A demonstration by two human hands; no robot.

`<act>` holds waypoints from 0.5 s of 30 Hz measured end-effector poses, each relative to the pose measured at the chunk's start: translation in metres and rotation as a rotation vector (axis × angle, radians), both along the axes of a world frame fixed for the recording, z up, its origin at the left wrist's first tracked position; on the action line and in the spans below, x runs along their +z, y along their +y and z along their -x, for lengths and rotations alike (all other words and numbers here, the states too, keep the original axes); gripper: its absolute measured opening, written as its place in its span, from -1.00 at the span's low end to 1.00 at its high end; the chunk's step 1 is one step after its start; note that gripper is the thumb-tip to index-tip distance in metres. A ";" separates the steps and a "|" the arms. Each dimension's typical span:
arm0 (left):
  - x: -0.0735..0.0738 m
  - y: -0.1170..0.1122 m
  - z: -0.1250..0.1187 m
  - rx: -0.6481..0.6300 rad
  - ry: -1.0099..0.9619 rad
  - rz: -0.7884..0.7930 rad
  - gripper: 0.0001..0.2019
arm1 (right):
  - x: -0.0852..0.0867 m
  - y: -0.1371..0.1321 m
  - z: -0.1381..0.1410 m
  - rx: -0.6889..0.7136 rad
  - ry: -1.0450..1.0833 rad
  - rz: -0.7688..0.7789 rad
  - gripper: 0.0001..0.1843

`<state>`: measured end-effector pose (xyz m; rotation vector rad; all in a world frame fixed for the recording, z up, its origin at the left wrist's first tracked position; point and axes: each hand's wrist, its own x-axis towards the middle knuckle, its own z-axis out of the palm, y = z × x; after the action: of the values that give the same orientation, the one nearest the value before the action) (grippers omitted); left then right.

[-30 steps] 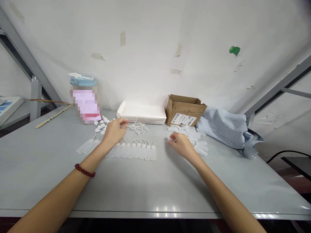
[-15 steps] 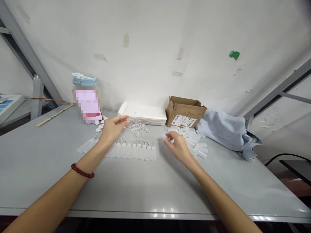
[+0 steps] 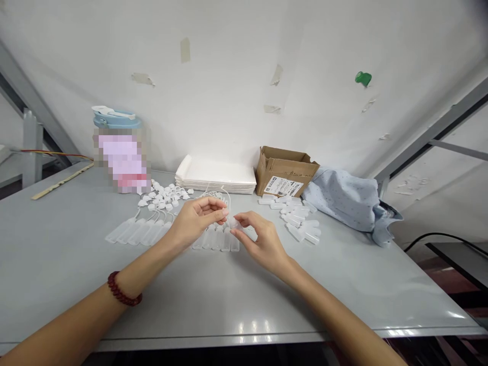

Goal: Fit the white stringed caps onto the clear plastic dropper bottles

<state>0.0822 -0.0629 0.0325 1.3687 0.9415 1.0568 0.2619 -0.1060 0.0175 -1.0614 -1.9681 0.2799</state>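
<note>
My left hand (image 3: 198,219) pinches a thin white looped strap (image 3: 224,195) above the table. My right hand (image 3: 259,241) pinches a small clear plastic vial (image 3: 234,223) right beside it, fingertips of both hands almost touching. Just below and behind them lies a row of clear vials with straps (image 3: 217,240). More finished vials (image 3: 133,231) lie in a row to the left. A heap of loose clear vials (image 3: 299,221) lies to the right, and a pile of small white caps (image 3: 163,197) sits behind my left hand.
A stack of white sheets (image 3: 215,175) and an open cardboard box (image 3: 284,173) stand against the wall. A light blue cloth (image 3: 343,201) lies at the right. A blue-lidded jug (image 3: 116,147) stands at the back left. The grey table (image 3: 213,300) ends near me.
Both hands came together at the middle: the left brought a strap from the back pile, the right brought a vial from the right heap. The camera shifted slightly right.
</note>
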 end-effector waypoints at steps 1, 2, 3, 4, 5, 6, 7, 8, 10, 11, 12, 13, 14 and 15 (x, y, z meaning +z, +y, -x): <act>-0.001 0.000 0.000 -0.006 0.015 -0.027 -0.85 | 0.000 -0.001 0.001 0.014 0.000 -0.006 -0.83; -0.001 0.000 0.000 -0.022 0.025 -0.050 -0.86 | 0.001 -0.001 0.001 0.022 0.001 -0.011 -0.83; -0.002 0.000 0.000 -0.043 0.032 -0.072 -0.86 | 0.001 -0.001 0.001 0.023 0.004 -0.009 -0.82; -0.003 0.000 0.000 -0.072 0.038 -0.095 -0.85 | 0.001 -0.001 0.001 0.019 0.009 -0.002 -0.81; -0.003 -0.001 -0.001 -0.101 0.043 -0.115 -0.85 | 0.001 -0.001 0.001 0.016 0.016 0.012 -0.81; -0.003 -0.001 -0.002 -0.127 0.047 -0.133 -0.84 | 0.000 0.000 0.001 0.013 0.026 0.032 -0.80; -0.003 -0.002 -0.003 -0.148 0.051 -0.146 -0.84 | 0.000 0.000 0.001 0.013 0.038 0.052 -0.79; -0.004 -0.003 -0.004 -0.162 0.056 -0.156 -0.84 | 0.000 0.000 0.000 0.012 0.053 0.069 -0.78; -0.003 -0.005 -0.005 -0.166 0.078 -0.194 -0.85 | 0.000 0.000 0.000 0.005 0.086 0.096 -0.76; -0.003 -0.006 -0.006 -0.158 0.094 -0.224 -0.86 | 0.000 0.000 0.000 -0.002 0.103 0.109 -0.74; -0.003 -0.006 -0.006 -0.147 0.112 -0.261 -0.87 | 0.000 0.000 0.000 -0.010 0.122 0.126 -0.72; -0.003 -0.007 -0.005 -0.133 0.128 -0.299 -0.87 | 0.000 0.000 0.000 -0.016 0.143 0.150 -0.70; -0.003 -0.007 -0.005 -0.118 0.141 -0.332 -0.87 | 0.001 0.000 0.000 -0.019 0.166 0.179 -0.68; -0.004 -0.006 -0.004 -0.104 0.150 -0.353 -0.87 | 0.002 0.000 0.000 -0.019 0.189 0.209 -0.67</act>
<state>0.0865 -0.0691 0.0287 1.7895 0.8056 1.0858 0.2615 -0.1064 0.0192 -1.1411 -1.7860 0.5651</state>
